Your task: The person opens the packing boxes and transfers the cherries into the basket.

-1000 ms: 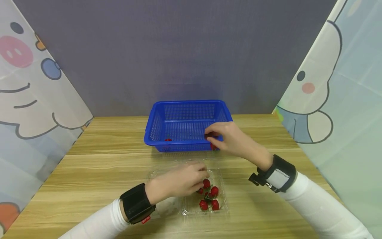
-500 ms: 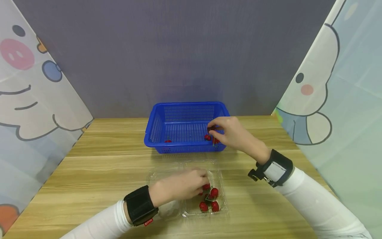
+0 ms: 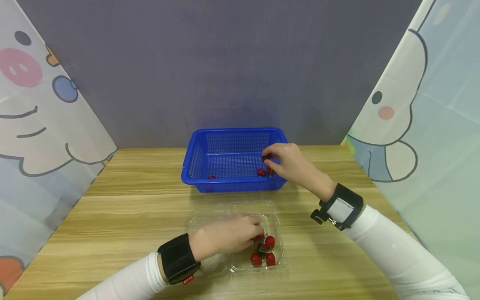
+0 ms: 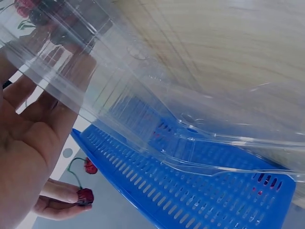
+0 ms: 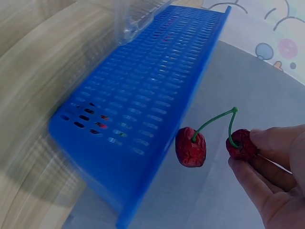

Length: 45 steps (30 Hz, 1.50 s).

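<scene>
My right hand (image 3: 290, 161) is over the right side of a blue plastic basket (image 3: 232, 181). Its thumb and fingers pinch one red cherry (image 5: 242, 145) by the fruit. A second cherry (image 5: 190, 149), joined to it by a green forked stem, dangles free beside the basket's rim in the right wrist view. Lower down, my left hand (image 3: 232, 236) reaches into a clear plastic clamshell box (image 3: 240, 266), fingertips at the cherries inside; I cannot tell whether they grip one. Several red cherries (image 3: 270, 241) lie in that box. Through its clear wall, the left wrist view shows the fingers.
Inside the basket, one cherry (image 3: 211, 177) lies at the front left and another (image 3: 261, 172) at the front right. The clamshell's lid (image 3: 195, 217) lies folded out to the left on the wooden table (image 3: 131, 216). A grey wall (image 3: 232, 75) stands behind the basket.
My right hand has risen slightly from the basket's front right corner, holding the cherry pair; a cherry in the basket there has come into view. The left hand has dipped slightly among the boxed cherries.
</scene>
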Available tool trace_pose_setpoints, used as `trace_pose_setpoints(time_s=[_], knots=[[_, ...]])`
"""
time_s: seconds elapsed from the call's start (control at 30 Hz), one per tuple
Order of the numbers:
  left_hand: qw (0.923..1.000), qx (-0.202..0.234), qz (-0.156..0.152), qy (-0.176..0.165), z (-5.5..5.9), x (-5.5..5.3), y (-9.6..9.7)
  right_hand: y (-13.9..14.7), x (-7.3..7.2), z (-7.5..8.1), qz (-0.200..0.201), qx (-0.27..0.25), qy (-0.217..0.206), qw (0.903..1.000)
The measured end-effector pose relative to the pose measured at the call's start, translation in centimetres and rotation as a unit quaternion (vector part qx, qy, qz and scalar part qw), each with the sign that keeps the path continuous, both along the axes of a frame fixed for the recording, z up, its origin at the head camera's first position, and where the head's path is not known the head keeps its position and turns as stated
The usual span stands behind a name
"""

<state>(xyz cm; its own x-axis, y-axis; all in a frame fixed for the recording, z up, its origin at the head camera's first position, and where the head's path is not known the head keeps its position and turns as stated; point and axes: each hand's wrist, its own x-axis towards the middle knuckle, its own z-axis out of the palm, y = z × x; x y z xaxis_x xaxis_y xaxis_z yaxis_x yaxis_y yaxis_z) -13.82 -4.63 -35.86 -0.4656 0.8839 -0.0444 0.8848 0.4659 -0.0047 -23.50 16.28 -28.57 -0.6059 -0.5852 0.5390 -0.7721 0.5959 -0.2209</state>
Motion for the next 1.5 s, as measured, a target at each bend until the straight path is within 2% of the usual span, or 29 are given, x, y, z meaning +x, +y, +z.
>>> trace_pose_setpoints(time_s=[0.23, 0.53, 0.7, 0.83, 1.0, 1.27, 1.5], knots=[[0.9998, 0.016, -0.008, 0.001, -0.2, 0.1, -0.1, -0.2, -0.7, -0.4, -0.022, 0.028, -0.024, 0.9991], [1.0, -0.001, -0.006, -0.007, -0.2, 0.3, 0.1, 0.2, -1.9, -0.8, -0.028, 0.038, -0.028, 0.9985], [0.9998, 0.001, -0.02, -0.002, -0.4, 0.3, 0.1, 0.3, -2.4, -0.8, -0.037, 0.046, -0.034, 0.9977], [0.9995, 0.012, -0.028, -0.005, -0.5, 0.3, 0.0, 0.5, -2.5, -0.5, -0.052, 0.06, -0.051, 0.9955], [0.999, 0.028, -0.031, -0.013, -0.7, 0.3, 0.0, 0.7, -2.7, -0.3, -0.057, 0.067, -0.05, 0.9948], [0.9993, 0.024, -0.028, -0.011, -0.6, 0.4, -0.1, 0.8, -2.8, -0.1, -0.058, 0.071, -0.068, 0.9935], [0.9994, 0.021, -0.025, -0.011, -0.8, 0.5, -0.2, 0.8, -2.8, 0.0, -0.065, 0.077, -0.063, 0.993]])
